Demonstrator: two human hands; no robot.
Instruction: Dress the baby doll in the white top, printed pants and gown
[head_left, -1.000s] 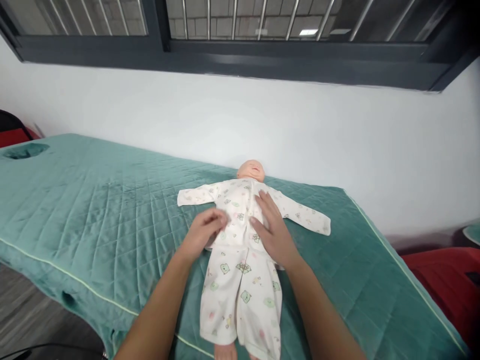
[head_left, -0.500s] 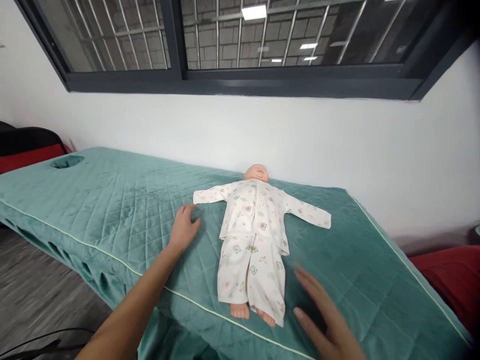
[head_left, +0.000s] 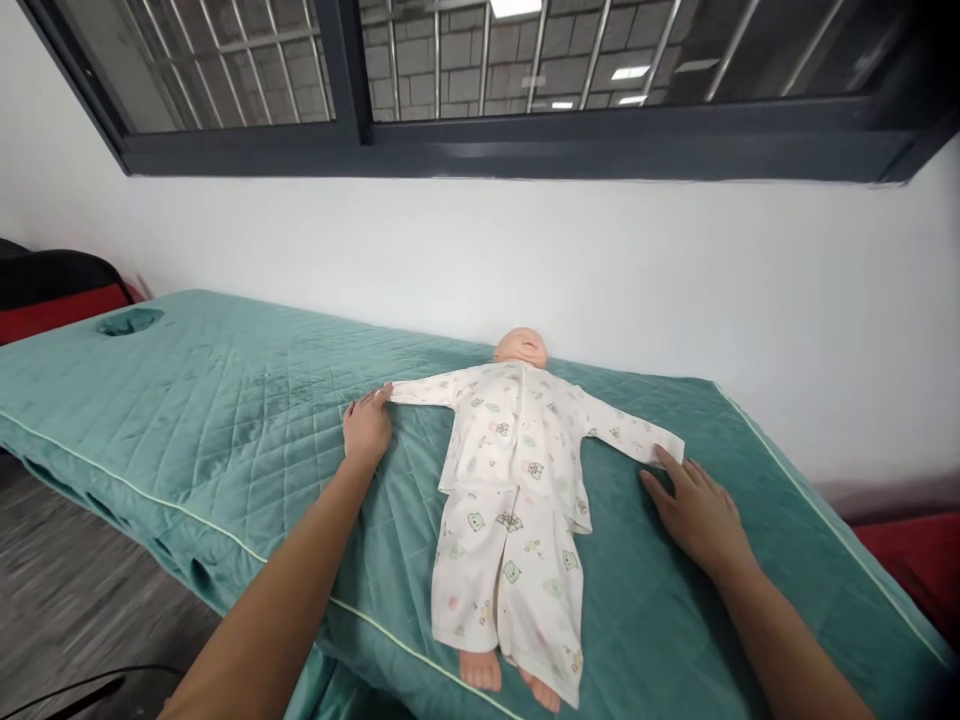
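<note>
A baby doll [head_left: 520, 349] lies on its back on a green quilted bed [head_left: 210, 400], dressed in a white printed shirt [head_left: 517, 430] and matching trousers [head_left: 510, 570]. Its sleeves are spread out to both sides and its bare feet stick out near the bed's front edge. My left hand [head_left: 367, 425] lies flat on the cover, fingertips touching the end of the doll's left-side sleeve. My right hand [head_left: 696, 510] rests flat with fingers stretched out at the end of the right-side sleeve. Neither hand holds anything.
The bed stands against a white wall [head_left: 480, 260] under a dark-framed barred window [head_left: 450, 90]. A face hole [head_left: 131, 320] is at the bed's far left end. Red and black furniture [head_left: 52, 295] stands at the left, something red [head_left: 911, 560] at the right.
Both hands left the doll's chest and moved outward. The left hand slid up to the left sleeve end, the right hand rose from the front edge to the right sleeve end.
</note>
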